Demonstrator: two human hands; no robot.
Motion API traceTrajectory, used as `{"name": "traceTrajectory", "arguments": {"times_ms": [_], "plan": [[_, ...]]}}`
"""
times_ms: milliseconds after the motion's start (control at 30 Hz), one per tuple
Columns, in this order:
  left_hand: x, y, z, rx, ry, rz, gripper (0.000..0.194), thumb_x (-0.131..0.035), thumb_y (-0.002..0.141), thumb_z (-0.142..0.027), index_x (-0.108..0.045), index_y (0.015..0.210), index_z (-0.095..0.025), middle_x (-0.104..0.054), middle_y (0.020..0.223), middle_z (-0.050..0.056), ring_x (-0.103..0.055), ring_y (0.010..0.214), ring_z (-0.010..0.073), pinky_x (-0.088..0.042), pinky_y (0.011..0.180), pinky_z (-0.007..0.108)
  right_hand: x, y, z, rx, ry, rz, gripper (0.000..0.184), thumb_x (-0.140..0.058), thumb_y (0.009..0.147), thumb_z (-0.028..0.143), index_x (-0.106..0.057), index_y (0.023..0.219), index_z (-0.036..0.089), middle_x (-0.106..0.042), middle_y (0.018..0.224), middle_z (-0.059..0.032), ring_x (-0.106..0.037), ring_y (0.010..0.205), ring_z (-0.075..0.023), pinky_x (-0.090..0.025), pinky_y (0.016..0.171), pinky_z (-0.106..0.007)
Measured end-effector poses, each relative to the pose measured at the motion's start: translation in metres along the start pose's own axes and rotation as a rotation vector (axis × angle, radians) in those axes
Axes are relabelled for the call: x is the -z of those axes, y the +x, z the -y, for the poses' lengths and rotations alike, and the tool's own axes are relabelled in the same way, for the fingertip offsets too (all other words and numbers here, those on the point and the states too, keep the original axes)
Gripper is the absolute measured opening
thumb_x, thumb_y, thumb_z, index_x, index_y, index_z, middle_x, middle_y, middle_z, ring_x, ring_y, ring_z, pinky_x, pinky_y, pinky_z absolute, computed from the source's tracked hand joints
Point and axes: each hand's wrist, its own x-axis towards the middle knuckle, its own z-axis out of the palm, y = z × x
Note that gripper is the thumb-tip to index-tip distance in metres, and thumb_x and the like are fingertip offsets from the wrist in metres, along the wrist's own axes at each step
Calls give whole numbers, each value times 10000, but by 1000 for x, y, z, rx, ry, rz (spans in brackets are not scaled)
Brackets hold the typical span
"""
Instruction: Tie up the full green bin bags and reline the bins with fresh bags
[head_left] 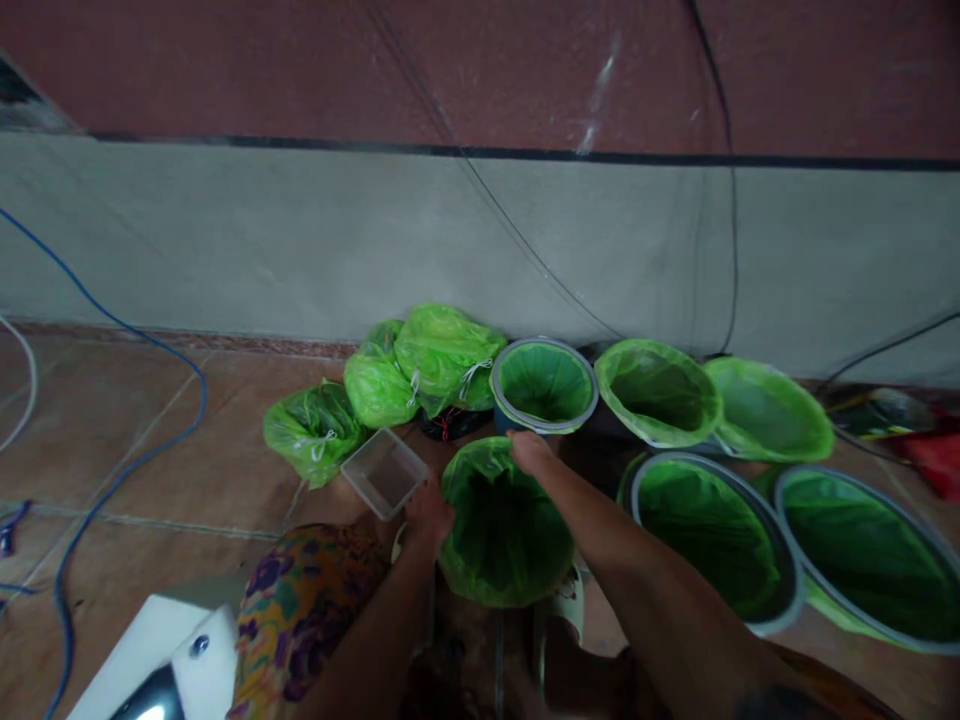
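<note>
Both my hands grip the rim of a green plastic bag [501, 530] stretched open over a bin in front of me. My left hand [429, 510] holds the bag's near left edge with fingers closed. My right hand [529, 450] pinches the far edge of the same bag. A clear plastic container [384, 472] lies on the floor just left of my left hand.
Several round bins lined with green bags [544, 384] [709, 535] stand to the right along the wall. Tied green bags [315, 428] [442, 355] lie at the left. Blue cable [150, 440] runs over the tiled floor. A white object [161, 665] sits bottom left.
</note>
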Motion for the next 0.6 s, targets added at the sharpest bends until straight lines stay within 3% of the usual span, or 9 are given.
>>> {"name": "traceTrajectory", "arguments": {"times_ms": [67, 133, 200, 300, 400, 600], "plan": [[5, -1, -5, 51, -18, -6, 864, -792, 692, -256, -385, 1448, -159, -633, 1283, 176, -598, 1200, 345, -480, 963, 443, 6, -11, 5, -51, -21, -43, 431, -510, 863, 71, -566, 1287, 127, -671, 1203, -162, -634, 1119, -236, -457, 881, -300], [12, -4, -10, 81, -73, -71, 1018, -844, 639, -349, -326, 1493, -158, -580, 1354, 205, -565, 1240, 376, -483, 973, 477, 11, -26, 14, -62, -45, -161, 457, -477, 880, 77, -530, 1332, 127, -617, 1279, -179, -590, 1175, -261, -444, 943, -350], [18, -4, -16, 13, -133, -176, 933, -801, 699, -373, -358, 1482, -126, -558, 1373, 228, -553, 1257, 373, -479, 995, 482, 13, -39, 28, 22, -33, -270, 422, -423, 919, 110, -542, 1322, 150, -606, 1282, -158, -570, 1177, -253, -428, 981, -357], [28, 5, -26, -182, -195, -294, 553, -601, 867, -247, -498, 1388, -91, -607, 1325, 206, -569, 1252, 294, -451, 1058, 419, 4, -49, 51, 195, 80, -280, 391, -417, 929, 134, -563, 1291, 156, -629, 1235, -125, -571, 1140, -209, -420, 991, -294], [34, 20, -35, -297, -190, -241, 359, -450, 908, -114, -672, 1188, -143, -689, 1216, 131, -613, 1183, 218, -454, 1053, 338, -17, -41, 63, 221, 160, -235, 400, -397, 925, 116, -564, 1288, 128, -628, 1239, -133, -563, 1148, -202, -408, 1007, -286], [25, 31, -36, -319, -41, -102, 384, -434, 883, -68, -751, 1041, -217, -707, 1184, 73, -637, 1128, 198, -469, 1004, 292, -72, -7, 51, 57, 168, -82, 532, -492, 869, 121, -479, 1401, 104, -525, 1417, -185, -494, 1283, -272, -391, 1052, -386]]}}
